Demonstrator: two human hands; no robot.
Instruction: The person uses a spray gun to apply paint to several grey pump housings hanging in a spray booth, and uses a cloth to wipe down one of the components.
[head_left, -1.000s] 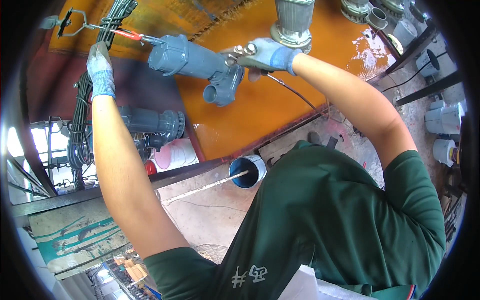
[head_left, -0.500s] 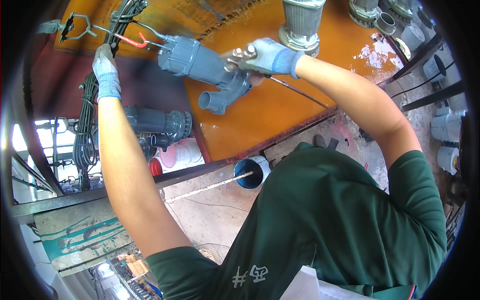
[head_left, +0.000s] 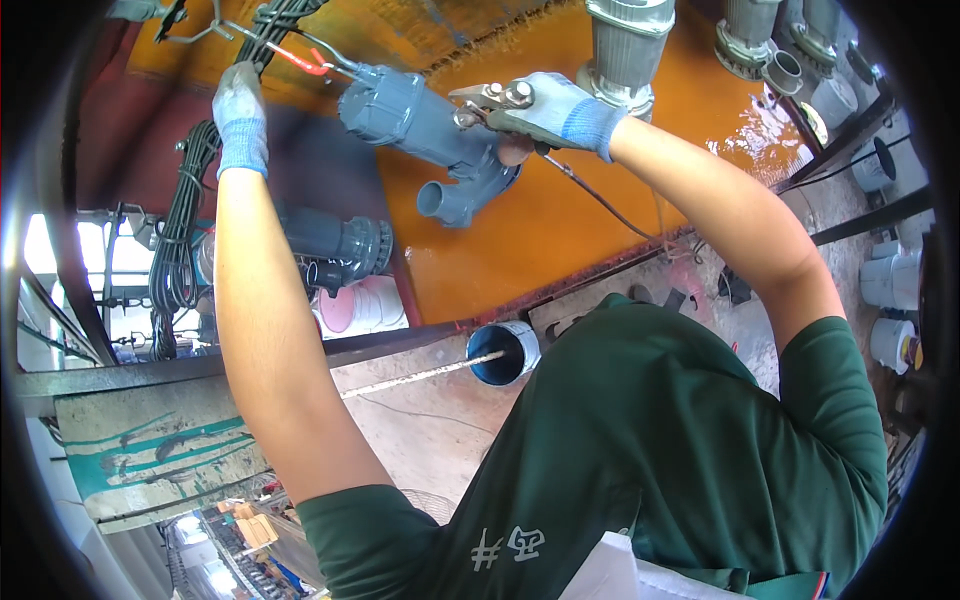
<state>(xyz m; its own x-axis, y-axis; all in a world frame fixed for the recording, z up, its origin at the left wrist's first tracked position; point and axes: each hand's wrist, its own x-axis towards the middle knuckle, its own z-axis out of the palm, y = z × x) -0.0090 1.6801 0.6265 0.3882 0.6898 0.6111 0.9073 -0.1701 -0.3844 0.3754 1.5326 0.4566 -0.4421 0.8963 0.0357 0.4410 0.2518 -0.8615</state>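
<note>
Hanging at eleven o'clock, the blue-grey pump (head_left: 400,112) may swing into the spray gun (head_left: 518,93) — cause: a tug from the left hand (head_left: 240,108), closed around the cable bundle (head_left: 272,28); the right hand (head_left: 558,106) grips the gun.

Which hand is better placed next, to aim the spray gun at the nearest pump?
Probably your right hand: it holds the spray gun beside that pump. Your left hand is at the cable bundle.

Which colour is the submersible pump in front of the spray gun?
The submersible pump is blue-grey; it shows best in the head view.
</note>
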